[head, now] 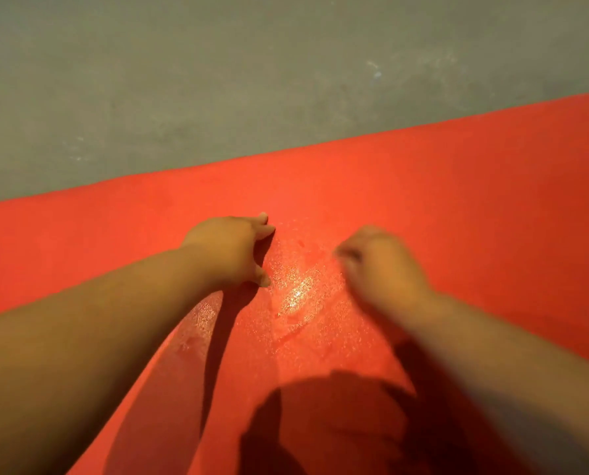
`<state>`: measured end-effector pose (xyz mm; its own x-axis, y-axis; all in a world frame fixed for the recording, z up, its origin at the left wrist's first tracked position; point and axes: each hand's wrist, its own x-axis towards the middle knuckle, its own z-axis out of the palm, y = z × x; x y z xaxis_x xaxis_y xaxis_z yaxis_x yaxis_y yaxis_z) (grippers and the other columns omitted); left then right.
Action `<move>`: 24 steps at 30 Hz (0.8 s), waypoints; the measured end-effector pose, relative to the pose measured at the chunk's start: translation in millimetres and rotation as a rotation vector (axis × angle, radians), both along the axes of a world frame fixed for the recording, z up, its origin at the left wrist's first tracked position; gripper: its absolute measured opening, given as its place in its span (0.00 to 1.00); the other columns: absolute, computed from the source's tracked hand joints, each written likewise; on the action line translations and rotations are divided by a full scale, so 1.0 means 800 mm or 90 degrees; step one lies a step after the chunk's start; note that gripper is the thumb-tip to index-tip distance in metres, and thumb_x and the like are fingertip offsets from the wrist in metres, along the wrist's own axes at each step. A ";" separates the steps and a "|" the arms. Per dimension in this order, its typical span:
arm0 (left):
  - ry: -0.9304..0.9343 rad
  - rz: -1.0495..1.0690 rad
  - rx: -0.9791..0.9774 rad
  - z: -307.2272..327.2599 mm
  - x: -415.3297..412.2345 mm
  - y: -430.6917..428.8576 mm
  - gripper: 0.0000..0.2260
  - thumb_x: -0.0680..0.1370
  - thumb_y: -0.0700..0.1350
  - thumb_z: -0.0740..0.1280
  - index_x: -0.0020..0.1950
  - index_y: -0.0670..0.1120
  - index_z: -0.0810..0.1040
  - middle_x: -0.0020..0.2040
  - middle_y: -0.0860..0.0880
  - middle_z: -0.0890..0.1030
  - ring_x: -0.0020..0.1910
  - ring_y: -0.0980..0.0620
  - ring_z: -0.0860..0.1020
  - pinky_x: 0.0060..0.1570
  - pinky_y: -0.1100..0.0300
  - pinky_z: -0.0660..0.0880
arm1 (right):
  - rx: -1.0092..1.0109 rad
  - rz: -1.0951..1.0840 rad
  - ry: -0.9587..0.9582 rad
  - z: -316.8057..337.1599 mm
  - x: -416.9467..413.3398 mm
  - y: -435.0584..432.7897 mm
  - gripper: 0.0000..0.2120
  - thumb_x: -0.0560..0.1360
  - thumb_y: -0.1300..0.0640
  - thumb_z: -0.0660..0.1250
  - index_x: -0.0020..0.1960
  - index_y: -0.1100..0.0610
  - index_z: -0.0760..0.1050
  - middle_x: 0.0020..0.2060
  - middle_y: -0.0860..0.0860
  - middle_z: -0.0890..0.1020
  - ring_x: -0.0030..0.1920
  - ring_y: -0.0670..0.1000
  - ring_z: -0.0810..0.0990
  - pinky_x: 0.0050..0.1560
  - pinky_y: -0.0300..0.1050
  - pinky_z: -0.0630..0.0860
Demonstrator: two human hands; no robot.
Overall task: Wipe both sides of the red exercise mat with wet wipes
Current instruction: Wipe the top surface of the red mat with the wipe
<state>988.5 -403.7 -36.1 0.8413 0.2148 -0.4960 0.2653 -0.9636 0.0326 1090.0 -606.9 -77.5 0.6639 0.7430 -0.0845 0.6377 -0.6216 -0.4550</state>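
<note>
The red exercise mat (pixel 457 207) lies flat on the floor and fills the lower part of the head view. My left hand (pixel 231 250) rests on it palm down with fingers apart and nothing in it. To its right my right hand (pixel 380 265) is blurred by motion, low over the mat, its fingers curled under. No wet wipe shows; anything under that hand is hidden. Between the hands a wet, glistening patch (pixel 298 296) shines on the mat.
Bare grey concrete floor (pixel 252 70) runs along the mat's far edge, which slants up to the right. Shadows of my arms and head fall on the near part of the mat.
</note>
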 end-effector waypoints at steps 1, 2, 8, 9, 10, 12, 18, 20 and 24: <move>-0.019 0.004 0.000 0.003 0.003 0.003 0.37 0.68 0.60 0.74 0.73 0.54 0.66 0.76 0.56 0.61 0.71 0.51 0.67 0.63 0.56 0.70 | -0.013 -0.115 -0.029 0.005 0.038 -0.014 0.09 0.75 0.59 0.65 0.52 0.56 0.82 0.49 0.55 0.82 0.52 0.58 0.78 0.51 0.46 0.71; -0.044 0.006 0.004 0.003 0.007 0.007 0.35 0.67 0.59 0.74 0.71 0.53 0.68 0.74 0.54 0.65 0.69 0.49 0.68 0.62 0.55 0.71 | -0.021 -0.220 -0.044 0.010 0.069 -0.026 0.09 0.75 0.59 0.66 0.52 0.57 0.82 0.49 0.58 0.83 0.52 0.59 0.79 0.50 0.46 0.71; 0.072 0.052 -0.070 -0.007 0.024 0.021 0.49 0.68 0.63 0.73 0.79 0.55 0.45 0.79 0.44 0.41 0.77 0.40 0.46 0.75 0.49 0.51 | 0.027 0.010 -0.033 0.000 -0.005 0.036 0.06 0.72 0.61 0.66 0.45 0.57 0.82 0.42 0.55 0.80 0.46 0.58 0.78 0.47 0.48 0.74; 0.087 0.033 -0.063 -0.008 0.024 0.023 0.48 0.69 0.62 0.72 0.78 0.56 0.44 0.79 0.45 0.39 0.77 0.40 0.44 0.74 0.48 0.51 | 0.025 0.114 -0.020 0.001 -0.032 0.046 0.05 0.71 0.61 0.67 0.43 0.55 0.82 0.40 0.52 0.79 0.45 0.56 0.78 0.45 0.46 0.75; 0.095 0.021 -0.057 -0.008 0.025 0.026 0.48 0.70 0.60 0.72 0.78 0.56 0.43 0.79 0.46 0.39 0.77 0.41 0.44 0.74 0.48 0.52 | 0.030 0.216 -0.011 0.003 -0.050 0.049 0.04 0.69 0.60 0.69 0.41 0.53 0.81 0.39 0.50 0.78 0.43 0.54 0.78 0.43 0.44 0.75; 0.091 0.019 -0.055 -0.007 0.028 0.031 0.50 0.70 0.58 0.73 0.78 0.55 0.41 0.79 0.48 0.40 0.77 0.43 0.46 0.74 0.49 0.55 | 0.010 0.349 0.011 0.003 -0.048 0.038 0.06 0.67 0.61 0.70 0.41 0.51 0.81 0.38 0.48 0.78 0.42 0.52 0.79 0.42 0.40 0.75; 0.119 0.041 -0.031 -0.007 0.039 0.026 0.54 0.68 0.54 0.76 0.78 0.51 0.39 0.79 0.50 0.40 0.78 0.43 0.47 0.73 0.49 0.58 | -0.014 -0.291 -0.057 0.014 0.142 -0.034 0.09 0.74 0.61 0.67 0.51 0.60 0.83 0.49 0.60 0.83 0.51 0.61 0.80 0.52 0.49 0.74; 0.128 0.044 -0.042 -0.007 0.043 0.024 0.55 0.67 0.53 0.77 0.78 0.49 0.38 0.79 0.49 0.39 0.77 0.42 0.46 0.73 0.50 0.57 | 0.009 -0.339 -0.066 0.008 0.136 -0.028 0.08 0.73 0.63 0.67 0.50 0.62 0.83 0.47 0.62 0.82 0.50 0.62 0.80 0.52 0.50 0.73; 0.128 0.070 -0.075 -0.007 0.045 0.028 0.59 0.65 0.51 0.79 0.77 0.47 0.35 0.78 0.50 0.36 0.77 0.41 0.43 0.74 0.51 0.53 | 0.066 -0.086 0.008 -0.004 0.022 0.036 0.08 0.72 0.63 0.67 0.48 0.57 0.83 0.43 0.56 0.81 0.46 0.58 0.79 0.49 0.48 0.75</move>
<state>1024.4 -381.5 -41.5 0.6984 0.2304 -0.6776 0.3806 -0.9214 0.0790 1107.9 -577.9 -80.9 0.7580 0.6519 -0.0220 0.5446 -0.6512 -0.5285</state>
